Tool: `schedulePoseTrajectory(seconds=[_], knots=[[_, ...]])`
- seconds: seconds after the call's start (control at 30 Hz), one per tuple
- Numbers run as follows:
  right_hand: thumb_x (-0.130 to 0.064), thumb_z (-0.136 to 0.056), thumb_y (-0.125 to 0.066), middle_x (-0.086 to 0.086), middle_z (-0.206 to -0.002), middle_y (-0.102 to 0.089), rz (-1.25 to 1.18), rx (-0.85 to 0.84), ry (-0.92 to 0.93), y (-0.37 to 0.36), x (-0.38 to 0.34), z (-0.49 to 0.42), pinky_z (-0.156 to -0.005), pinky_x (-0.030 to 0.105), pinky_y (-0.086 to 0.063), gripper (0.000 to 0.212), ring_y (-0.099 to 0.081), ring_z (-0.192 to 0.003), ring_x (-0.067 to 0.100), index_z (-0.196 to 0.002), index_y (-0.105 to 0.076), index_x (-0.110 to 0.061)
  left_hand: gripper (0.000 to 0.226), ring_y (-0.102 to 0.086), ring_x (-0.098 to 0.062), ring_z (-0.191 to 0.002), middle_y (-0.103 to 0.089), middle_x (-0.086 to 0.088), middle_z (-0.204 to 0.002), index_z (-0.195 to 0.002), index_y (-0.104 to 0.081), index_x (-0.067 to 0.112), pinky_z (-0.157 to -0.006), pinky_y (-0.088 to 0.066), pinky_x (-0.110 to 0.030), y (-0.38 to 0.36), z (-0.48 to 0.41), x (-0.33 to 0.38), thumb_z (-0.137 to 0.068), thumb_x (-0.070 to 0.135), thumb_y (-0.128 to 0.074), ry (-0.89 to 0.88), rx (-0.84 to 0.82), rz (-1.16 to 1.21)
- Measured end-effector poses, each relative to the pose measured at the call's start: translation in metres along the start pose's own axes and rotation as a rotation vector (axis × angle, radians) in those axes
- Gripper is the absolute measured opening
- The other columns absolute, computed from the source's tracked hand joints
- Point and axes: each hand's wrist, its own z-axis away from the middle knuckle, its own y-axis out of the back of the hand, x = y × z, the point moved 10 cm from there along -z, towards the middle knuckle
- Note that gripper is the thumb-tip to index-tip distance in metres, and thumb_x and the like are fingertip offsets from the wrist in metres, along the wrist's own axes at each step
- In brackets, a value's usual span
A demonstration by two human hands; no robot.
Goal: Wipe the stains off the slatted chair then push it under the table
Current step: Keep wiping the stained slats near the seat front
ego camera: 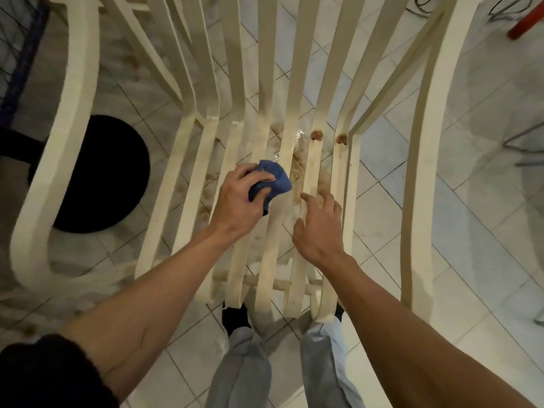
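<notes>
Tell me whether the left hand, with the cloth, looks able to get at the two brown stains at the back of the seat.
Probably yes. The left hand holds the blue cloth over the seat, and only open slats lie between it and the stains.

The slatted chair (pixel 265 69) is cream, with brown stains (pixel 316 135) where seat meets back and faint tan smears along the right slats. The cloth (pixel 278 179) is dark blue. The floor (pixel 485 231) is white tile crossed by dark diagonal grout lines. A black round base (pixel 112 172) lies left; trousers (pixel 244 372) are pale blue-grey.
</notes>
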Motion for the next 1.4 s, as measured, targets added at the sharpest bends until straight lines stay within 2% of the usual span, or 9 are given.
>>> schedulePoseTrajectory(seconds=[0.2,0.37,0.5,0.63,0.73,0.93,1.03,1.17,1.4], knots=[[-0.011,-0.09,-0.049,0.015,-0.154,-0.02,-0.106,0.098,-0.091,0.024,0.004,-0.05,-0.115,0.047,-0.026,0.056,-0.021,-0.14,0.036,-0.144,-0.037,-0.012,0.028,-0.056,-0.029,-0.108,-0.06,-0.006,-0.117,-0.108,-0.071,0.014,-0.096,-0.044,-0.035,-0.041,-0.089,0.027,-0.082,0.005,-0.064,-0.079,-0.081,-0.067],[-0.014,-0.093,-0.042,0.012,-0.159,-0.011,-0.151,0.026,-0.238,0.021,0.032,-0.067,-0.117,0.047,-0.024,0.058,-0.018,-0.142,0.037,-0.15,-0.028,-0.011,0.029,-0.053,-0.03,-0.11,-0.058,-0.005,-0.119,-0.112,-0.069,0.016,-0.096,-0.045,-0.036,-0.075,-0.147,0.039,-0.087,0.004,-0.061,-0.112,-0.142,-0.141],[-0.015,-0.093,-0.043,0.007,-0.16,-0.005,-0.133,0.013,-0.26,0.016,0.033,-0.071,-0.112,0.049,-0.032,0.059,-0.021,-0.14,0.036,-0.15,-0.027,-0.013,0.029,-0.049,-0.031,-0.115,-0.055,-0.012,-0.124,-0.117,-0.067,0.007,-0.089,-0.031,-0.015,-0.11,-0.169,0.044,-0.091,0.0,-0.055,-0.176,-0.277,-0.248],[-0.017,-0.093,-0.046,0.005,-0.159,-0.004,-0.109,0.01,-0.263,0.016,0.036,-0.073,-0.108,0.048,-0.037,0.058,-0.023,-0.139,0.035,-0.148,-0.029,-0.015,0.031,-0.048,-0.033,-0.114,-0.049,-0.013,-0.127,-0.122,-0.065,0.01,-0.093,-0.042,-0.031,-0.127,-0.17,0.031,-0.094,0.006,-0.052,-0.205,-0.352,-0.318],[-0.018,-0.093,-0.047,0.005,-0.159,-0.005,-0.106,0.019,-0.27,0.014,0.037,-0.074,-0.107,0.049,-0.038,0.058,-0.023,-0.139,0.034,-0.148,-0.029,-0.015,0.034,-0.047,-0.035,-0.113,-0.048,-0.013,-0.126,-0.126,-0.063,0.012,-0.096,-0.041,-0.042,-0.136,-0.164,0.023,-0.096,0.011,-0.047,-0.179,-0.447,-0.394],[-0.02,-0.093,-0.048,0.003,-0.159,-0.006,-0.119,0.026,-0.254,0.015,0.035,-0.073,-0.111,0.048,-0.035,0.06,-0.021,-0.142,0.033,-0.149,-0.028,-0.015,0.033,-0.046,-0.033,-0.104,-0.049,-0.013,-0.122,-0.123,-0.064,0.015,-0.094,-0.038,-0.04,-0.133,-0.147,0.019,-0.095,0.011,-0.049,-0.204,-0.489,-0.397],[-0.016,-0.09,-0.049,0.004,-0.161,-0.003,-0.125,0.002,-0.261,0.012,0.035,-0.071,-0.113,0.048,-0.032,0.065,-0.015,-0.145,0.032,-0.151,-0.025,-0.015,0.027,-0.052,-0.023,-0.09,-0.051,-0.014,-0.105,-0.113,-0.067,0.001,-0.088,-0.035,-0.017,-0.135,-0.163,0.03,-0.091,0.001,-0.05,-0.218,-0.47,-0.317],[-0.016,-0.09,-0.049,0.003,-0.162,-0.004,-0.188,0.019,-0.269,0.014,0.036,-0.071,-0.117,0.047,-0.026,0.068,-0.012,-0.148,0.029,-0.152,-0.023,-0.016,0.032,-0.051,-0.032,-0.102,-0.051,-0.011,-0.119,-0.119,-0.065,0.011,-0.093,-0.039,-0.04,-0.141,-0.165,0.024,-0.092,0.008,-0.049,-0.188,-0.428,-0.41],[-0.015,-0.09,-0.049,0.003,-0.164,-0.002,-0.16,-0.011,-0.289,0.014,0.034,-0.068,-0.121,0.043,-0.014,0.067,-0.005,-0.149,0.029,-0.152,-0.022,-0.011,0.029,-0.053,-0.028,-0.094,-0.055,-0.01,-0.107,-0.11,-0.069,0.011,-0.087,-0.038,-0.035,-0.139,-0.14,0.033,-0.088,0.004,-0.051,-0.267,-0.574,-0.38]])
